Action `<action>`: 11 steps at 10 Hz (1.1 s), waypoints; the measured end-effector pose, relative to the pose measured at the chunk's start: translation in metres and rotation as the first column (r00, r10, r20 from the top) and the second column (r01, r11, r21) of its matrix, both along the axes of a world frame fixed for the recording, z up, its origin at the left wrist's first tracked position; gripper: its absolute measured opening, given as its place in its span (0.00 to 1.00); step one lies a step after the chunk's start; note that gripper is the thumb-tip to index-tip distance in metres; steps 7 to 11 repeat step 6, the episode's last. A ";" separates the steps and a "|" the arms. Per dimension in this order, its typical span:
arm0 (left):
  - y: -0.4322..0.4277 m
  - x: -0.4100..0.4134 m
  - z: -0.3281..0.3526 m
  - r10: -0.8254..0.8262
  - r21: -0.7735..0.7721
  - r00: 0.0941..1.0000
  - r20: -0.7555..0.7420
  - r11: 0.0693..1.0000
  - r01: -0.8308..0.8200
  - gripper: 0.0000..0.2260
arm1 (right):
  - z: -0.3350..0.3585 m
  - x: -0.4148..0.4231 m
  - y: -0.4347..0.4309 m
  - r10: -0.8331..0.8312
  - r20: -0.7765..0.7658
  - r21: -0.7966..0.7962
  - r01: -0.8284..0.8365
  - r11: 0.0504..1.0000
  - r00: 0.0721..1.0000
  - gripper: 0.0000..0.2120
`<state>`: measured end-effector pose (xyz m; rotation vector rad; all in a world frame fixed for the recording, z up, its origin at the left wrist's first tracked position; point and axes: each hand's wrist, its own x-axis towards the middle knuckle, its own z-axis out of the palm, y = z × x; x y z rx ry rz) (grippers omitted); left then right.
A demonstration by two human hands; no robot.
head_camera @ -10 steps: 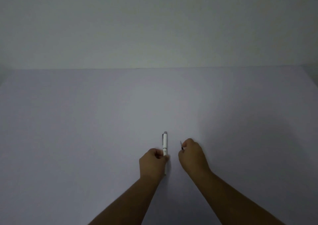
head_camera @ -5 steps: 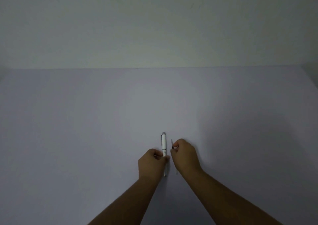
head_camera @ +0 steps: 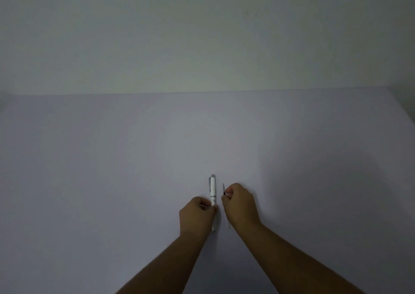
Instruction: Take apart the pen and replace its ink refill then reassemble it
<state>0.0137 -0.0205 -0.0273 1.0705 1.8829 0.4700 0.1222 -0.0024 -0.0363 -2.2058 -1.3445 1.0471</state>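
Note:
A white pen [head_camera: 213,189] with a silver clip lies lengthwise on the pale table [head_camera: 112,170], its capped end pointing away from me. My left hand [head_camera: 197,215] grips the pen's near half between thumb and fingers. Just to the right, my right hand [head_camera: 240,203] pinches a thin ink refill [head_camera: 224,191]; its dark tip sticks out past the fingers and its pale tail shows below the palm. The refill runs parallel to the pen with a small gap between them.
The table's far edge meets a plain wall [head_camera: 202,35] at the back. The table's right edge [head_camera: 402,105] slants away at the upper right. Dim light leaves a shadow on the right side.
My right hand has carried the refill leftward, from well apart to close beside the pen. My left hand has kept its hold on the pen in place.

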 end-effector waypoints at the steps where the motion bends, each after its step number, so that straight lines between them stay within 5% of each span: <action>1: -0.001 -0.002 -0.002 -0.003 0.012 1.000 -0.005 1.000 0.004 0.03 | 0.000 0.000 0.000 -0.009 -0.005 0.002 0.009 1.000 1.000 0.08; 11: -0.002 -0.012 0.005 -0.015 -0.008 1.000 -0.018 1.000 0.015 0.11 | 0.003 0.001 -0.003 -0.045 0.001 0.032 0.045 0.998 0.999 0.10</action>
